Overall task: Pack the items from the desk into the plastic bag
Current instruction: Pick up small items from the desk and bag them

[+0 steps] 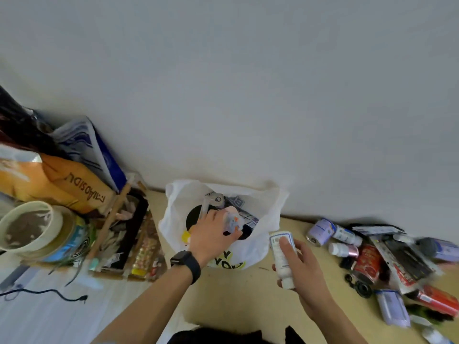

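A white plastic bag stands open on the desk against the wall, with several items inside it. My left hand, a black watch on its wrist, reaches into the bag's mouth and holds a small pink and blue packet. My right hand grips a white tube-shaped bottle just right of the bag, above the desk. A pile of loose items lies on the desk to the right: purple can, small white bottles, red cans, packets.
The yellowish desk runs along a white wall. At left stand a cardboard box full of odds and ends, an orange bag, a roll of tape and a cup. A black cable lies on a white surface at lower left.
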